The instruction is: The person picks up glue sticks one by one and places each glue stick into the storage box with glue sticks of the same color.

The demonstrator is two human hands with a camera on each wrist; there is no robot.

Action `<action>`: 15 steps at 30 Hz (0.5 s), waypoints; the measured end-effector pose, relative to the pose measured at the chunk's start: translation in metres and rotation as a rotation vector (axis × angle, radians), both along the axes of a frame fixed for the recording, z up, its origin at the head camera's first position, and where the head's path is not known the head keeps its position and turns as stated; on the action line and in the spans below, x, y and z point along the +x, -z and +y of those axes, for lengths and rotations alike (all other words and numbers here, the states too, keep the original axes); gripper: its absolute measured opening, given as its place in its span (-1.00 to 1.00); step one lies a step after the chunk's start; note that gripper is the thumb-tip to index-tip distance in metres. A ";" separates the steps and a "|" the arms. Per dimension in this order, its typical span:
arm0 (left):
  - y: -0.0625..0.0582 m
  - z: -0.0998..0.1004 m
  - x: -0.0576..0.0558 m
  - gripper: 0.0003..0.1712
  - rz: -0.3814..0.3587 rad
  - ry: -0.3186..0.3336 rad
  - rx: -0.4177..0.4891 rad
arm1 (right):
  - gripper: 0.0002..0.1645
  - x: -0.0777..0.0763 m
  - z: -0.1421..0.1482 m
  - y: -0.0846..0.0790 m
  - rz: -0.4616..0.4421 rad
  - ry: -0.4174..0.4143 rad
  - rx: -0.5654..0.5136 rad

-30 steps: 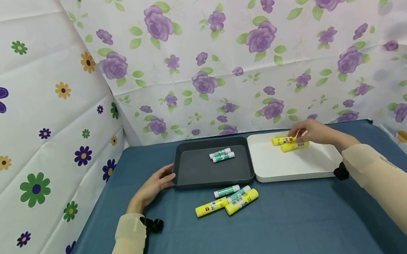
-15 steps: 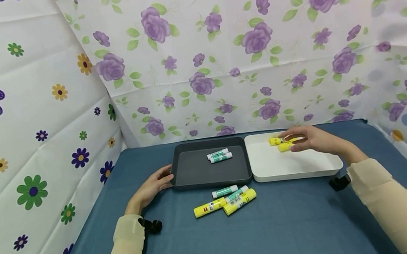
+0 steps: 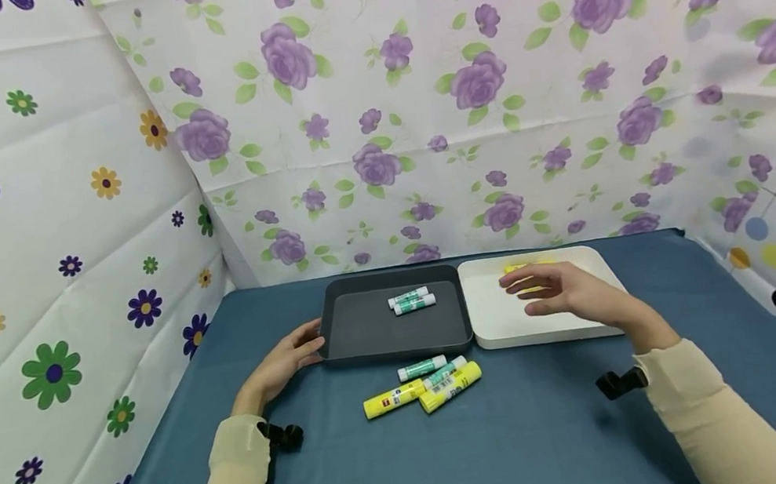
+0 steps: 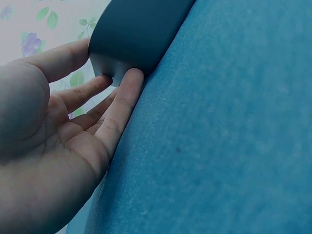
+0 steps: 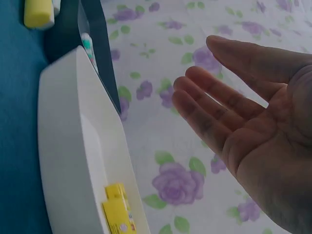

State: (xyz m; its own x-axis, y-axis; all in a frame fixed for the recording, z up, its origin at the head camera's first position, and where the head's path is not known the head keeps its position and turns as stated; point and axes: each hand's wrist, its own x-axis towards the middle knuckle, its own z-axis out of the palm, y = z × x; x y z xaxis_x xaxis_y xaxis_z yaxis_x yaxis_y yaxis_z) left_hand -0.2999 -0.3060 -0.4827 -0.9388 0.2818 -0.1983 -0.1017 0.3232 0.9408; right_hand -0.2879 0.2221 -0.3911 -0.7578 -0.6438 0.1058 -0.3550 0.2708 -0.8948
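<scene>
In the head view my left hand [image 3: 286,367] has its fingers against the left side of the dark grey tray [image 3: 363,347]. The left wrist view has the thumb and fingertips spread on the outside of the tray's corner [image 4: 131,36]. My right hand [image 3: 567,294] hovers over the white tray [image 3: 504,328], fingers extended and nothing in them. Yellow glue sticks [image 5: 117,214] lie in the white tray, mostly hidden behind that hand in the head view. Two green-and-white glue sticks [image 3: 414,304] lie side by side in the grey tray.
In front of the trays, a green-and-white glue stick [image 3: 422,368] lies near another green-and-white glue stick [image 3: 446,371] and two yellow ones, the left yellow glue stick [image 3: 390,400] and the right yellow glue stick [image 3: 450,388]. A blue cloth [image 3: 495,451] covers the table; flowered sheets [image 3: 429,96] hang behind.
My right hand has let go of a yellow glue stick in the white tray, then moved up, left and toward me with fingers spread. The left hand stays at the grey tray. The view shifts slightly.
</scene>
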 end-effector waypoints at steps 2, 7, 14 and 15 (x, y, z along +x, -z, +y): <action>0.000 -0.001 0.001 -0.20 -0.002 -0.006 -0.003 | -0.37 0.004 -0.010 0.002 0.000 -0.039 -0.002; -0.001 -0.002 0.003 -0.19 0.001 -0.002 -0.004 | -0.37 0.011 -0.032 0.011 -0.021 -0.118 -0.014; 0.000 -0.002 0.002 -0.19 0.002 0.006 0.007 | -0.38 0.012 -0.049 0.026 -0.094 -0.192 -0.046; 0.000 -0.002 0.001 -0.19 0.003 0.004 0.007 | -0.38 0.012 -0.050 0.028 -0.097 -0.196 -0.047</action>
